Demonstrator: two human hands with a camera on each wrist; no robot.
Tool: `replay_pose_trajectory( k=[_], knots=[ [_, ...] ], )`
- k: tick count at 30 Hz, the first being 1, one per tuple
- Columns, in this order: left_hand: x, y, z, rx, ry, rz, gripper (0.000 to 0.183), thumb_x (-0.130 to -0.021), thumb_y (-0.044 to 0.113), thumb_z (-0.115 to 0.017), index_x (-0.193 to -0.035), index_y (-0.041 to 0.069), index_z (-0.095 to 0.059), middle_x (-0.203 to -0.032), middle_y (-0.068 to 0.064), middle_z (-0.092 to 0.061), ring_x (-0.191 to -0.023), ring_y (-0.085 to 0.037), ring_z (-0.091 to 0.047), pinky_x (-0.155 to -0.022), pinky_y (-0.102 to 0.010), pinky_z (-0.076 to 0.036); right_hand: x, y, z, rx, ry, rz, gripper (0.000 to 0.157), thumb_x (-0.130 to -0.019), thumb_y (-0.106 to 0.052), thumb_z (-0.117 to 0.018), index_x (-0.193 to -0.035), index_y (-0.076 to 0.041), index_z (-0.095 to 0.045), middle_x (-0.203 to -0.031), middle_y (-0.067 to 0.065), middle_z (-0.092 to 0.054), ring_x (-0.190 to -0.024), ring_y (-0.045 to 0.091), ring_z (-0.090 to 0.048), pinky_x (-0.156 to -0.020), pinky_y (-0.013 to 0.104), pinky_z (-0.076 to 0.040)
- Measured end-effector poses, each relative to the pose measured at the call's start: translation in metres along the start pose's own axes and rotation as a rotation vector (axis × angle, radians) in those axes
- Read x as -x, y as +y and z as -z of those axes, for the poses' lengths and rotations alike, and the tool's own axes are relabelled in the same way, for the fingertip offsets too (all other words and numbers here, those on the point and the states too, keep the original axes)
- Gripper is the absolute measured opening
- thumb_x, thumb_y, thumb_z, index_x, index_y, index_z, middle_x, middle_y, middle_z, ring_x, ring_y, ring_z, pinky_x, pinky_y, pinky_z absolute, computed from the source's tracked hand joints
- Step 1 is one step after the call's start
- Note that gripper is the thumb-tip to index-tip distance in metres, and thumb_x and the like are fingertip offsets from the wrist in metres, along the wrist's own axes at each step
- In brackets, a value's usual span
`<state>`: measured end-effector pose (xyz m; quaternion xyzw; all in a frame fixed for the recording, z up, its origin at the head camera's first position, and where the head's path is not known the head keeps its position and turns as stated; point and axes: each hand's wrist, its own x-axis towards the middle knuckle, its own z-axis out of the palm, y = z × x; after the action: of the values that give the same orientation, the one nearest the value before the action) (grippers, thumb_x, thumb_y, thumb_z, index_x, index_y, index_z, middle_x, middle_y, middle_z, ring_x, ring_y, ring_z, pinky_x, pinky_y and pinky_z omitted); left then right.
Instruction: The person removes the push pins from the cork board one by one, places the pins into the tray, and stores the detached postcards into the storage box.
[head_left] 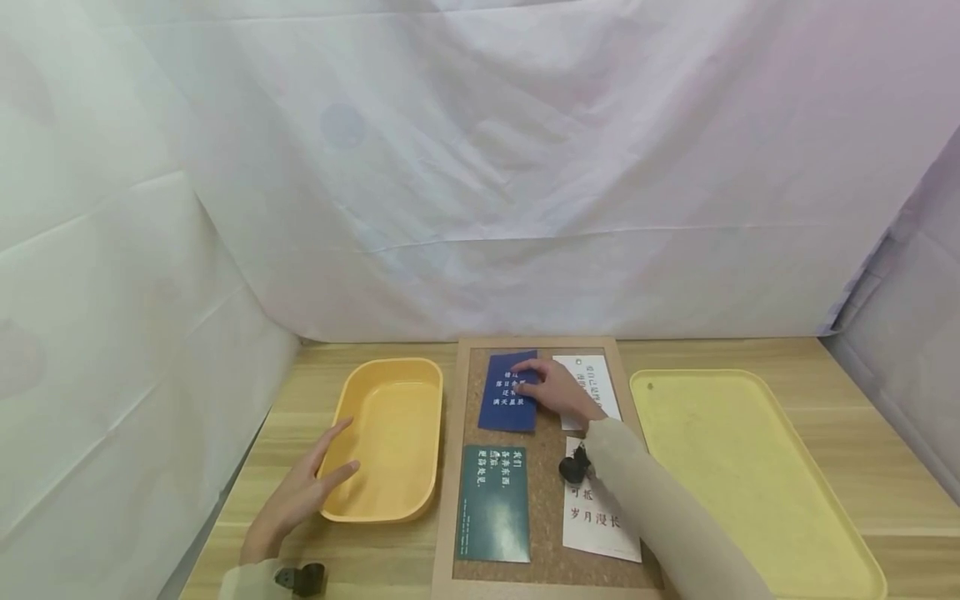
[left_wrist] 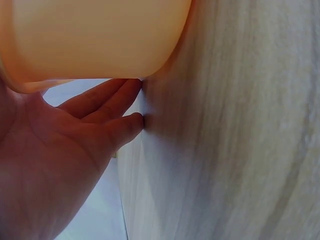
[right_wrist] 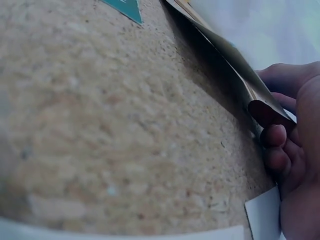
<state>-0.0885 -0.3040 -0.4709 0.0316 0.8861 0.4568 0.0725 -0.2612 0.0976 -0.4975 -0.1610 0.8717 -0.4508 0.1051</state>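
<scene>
A dark blue card point(head_left: 497, 414) with white writing lies at the upper left of a wood-framed cork board point(head_left: 546, 508). My right hand point(head_left: 557, 390) pinches its right edge; in the right wrist view this card point(right_wrist: 227, 52) is tilted with that side raised off the cork, fingertips curled at the edge. My left hand point(head_left: 296, 493) is beside the near left side of a yellow-orange bin point(head_left: 437, 433), fingers loosely extended. In the left wrist view its fingertips are down by the tabletop, right at the lower edge of the bin wall point(left_wrist: 100, 42).
Also on the board are a dark green card point(head_left: 495, 521) at lower left and white cards at upper right point(head_left: 603, 387) and lower right point(head_left: 596, 537), partly hidden by my right arm. A pale yellow tray point(head_left: 738, 467) lies to the right. White cloth point(head_left: 480, 167) hangs behind the table.
</scene>
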Motion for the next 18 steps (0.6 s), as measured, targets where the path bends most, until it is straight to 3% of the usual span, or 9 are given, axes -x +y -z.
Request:
replay_pose_trajectory(
  k=[9,18],
  knots=[
    [-0.0016,-0.0007,-0.0003,0.016,-0.008,0.007,0.069,-0.098,0.036,-0.06,-0.157,0.024,-0.026,-0.164,-0.019,-0.012,-0.147,-0.052,-0.007,-0.107,-0.078,-0.014,-0.0021,-0.0009,-0.0017,0.086,-0.006,0.015,0.035,-0.091,-0.026,-0.07,-0.125,-0.018,-0.068,-0.135,0.014,-0.056,-0.127,0.034,-0.052,-0.112,0.054,-0.036],
    [-0.0019,-0.0015,0.0004,0.018,-0.01,0.016,0.069,-0.098,0.037,-0.06,-0.157,0.026,-0.026,-0.165,-0.018,-0.012,-0.147,-0.051,-0.007,-0.107,-0.078,-0.014,-0.0011,-0.0063,-0.0029,0.103,-0.003,0.003,0.035,-0.091,-0.026,-0.069,-0.125,-0.018,-0.068,-0.134,0.014,-0.057,-0.125,0.034,-0.053,-0.11,0.055,-0.038]
  ],
)
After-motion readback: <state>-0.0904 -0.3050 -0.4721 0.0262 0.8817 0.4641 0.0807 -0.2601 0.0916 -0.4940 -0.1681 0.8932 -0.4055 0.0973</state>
